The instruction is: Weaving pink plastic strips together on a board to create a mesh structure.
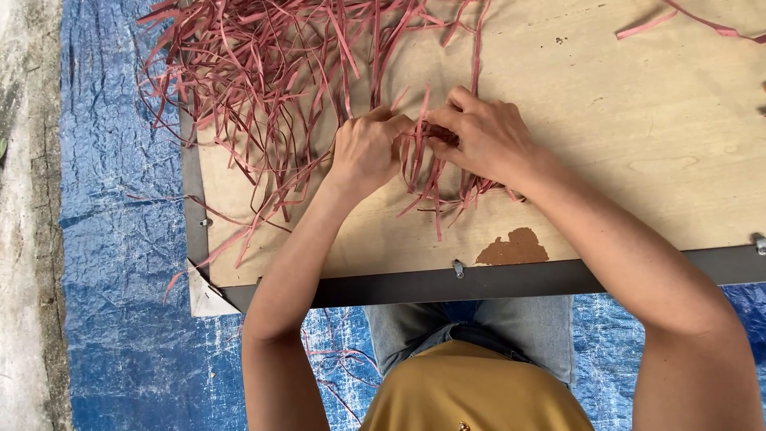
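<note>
Strip ends (427, 148) hidden under hands.

Board (638, 144): pale plywood, matt, smooth, one brown patch where veneer has chipped. Frame (479, 281): dark metal, dull. Strips (263, 72): thin, flat, reddish, matt, papery or fibrous. Tarp (120, 239): blue woven plastic, crinkled, slightly shiny.

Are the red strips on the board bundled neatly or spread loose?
Spread loose: the red strips fan out tangled over the board, some trailing past its left edge. Both hands pinch a few near the middle.
</note>
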